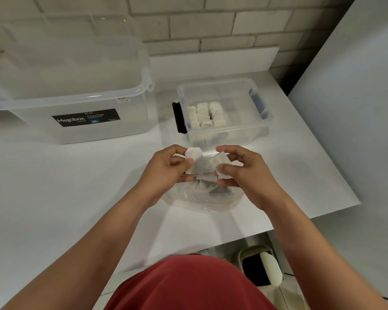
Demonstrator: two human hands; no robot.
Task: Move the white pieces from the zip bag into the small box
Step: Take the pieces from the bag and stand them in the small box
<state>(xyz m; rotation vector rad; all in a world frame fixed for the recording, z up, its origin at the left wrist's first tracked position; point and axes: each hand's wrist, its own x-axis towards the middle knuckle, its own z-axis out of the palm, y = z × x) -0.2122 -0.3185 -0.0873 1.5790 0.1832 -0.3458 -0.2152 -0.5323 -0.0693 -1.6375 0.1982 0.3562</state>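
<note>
My left hand grips a white piece between thumb and fingers, just in front of the small clear box. My right hand holds another white piece beside it. Both hands hover over the clear zip bag, which lies crumpled on the white table with a few pieces still inside. The small box, with a black latch on its left side, holds several white pieces stacked in rows in its left half.
A large clear Megabox storage bin stands at the back left. The white table ends at the right and near edges. A brick wall runs behind. Below the table edge is a bin with a swing lid.
</note>
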